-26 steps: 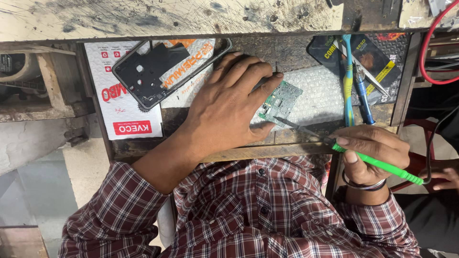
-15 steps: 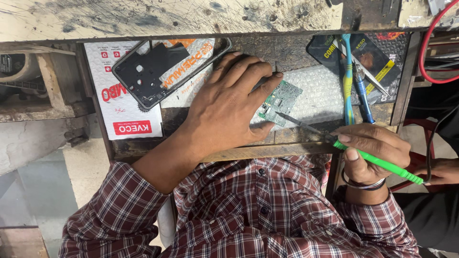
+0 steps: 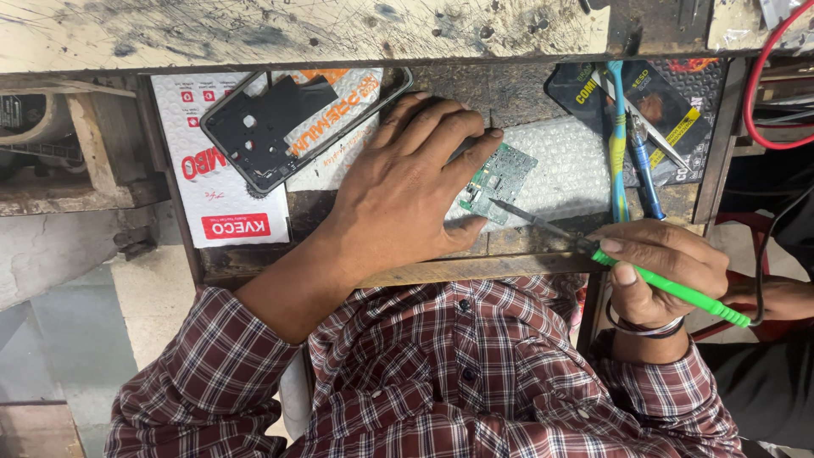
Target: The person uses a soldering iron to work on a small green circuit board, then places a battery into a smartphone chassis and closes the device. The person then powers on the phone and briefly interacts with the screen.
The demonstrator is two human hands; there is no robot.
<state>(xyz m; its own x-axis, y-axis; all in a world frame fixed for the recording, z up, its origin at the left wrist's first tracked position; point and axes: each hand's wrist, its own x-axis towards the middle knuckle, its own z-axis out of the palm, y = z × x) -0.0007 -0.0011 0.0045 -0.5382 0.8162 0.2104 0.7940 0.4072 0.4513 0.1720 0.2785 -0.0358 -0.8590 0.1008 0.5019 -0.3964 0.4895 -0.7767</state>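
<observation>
Upper left of frame: white printed packet (image 3: 216, 182) lying flat on the worn wooden surface (image 3: 509, 93), w/ a black phone frame (image 3: 284, 127) resting tilted across it and across a 2nd white/orange packet (image 3: 339, 144) just beside.

Centre: left hand (image 3: 407, 191) palm-down, fingers (image 3: 441, 127) spread moderately and laid flat, fingertips pressing the left edge of a small green circuit board (image 3: 500, 178). Not gripping, just pinning it down. Board sits centre-right of frame on a sheet of bubble wrap (image 3: 568, 165), tilted at an angle.

Right of centre: right hand (image 3: 657, 271) at lower right, fingers closed round a green-handled soldering iron (image 3: 670, 287); dark metal tip points up-left and meets the board's lower right edge. Prob touching, can't be sure from this angle. Bangle (image 3: 644, 326) on that wrist.

Upper right: blue-handled pliers (image 3: 617, 144) and tweezers (image 3: 653, 136) lying on dark printed packets (image 3: 670, 102), just beside the bubble wrap, well apart from both hands. Red cable (image 3: 763, 80) curves down the far right edge.

Bottom of frame: plaid shirt (image 3: 458, 373), sleeves on both arms.
</observation>
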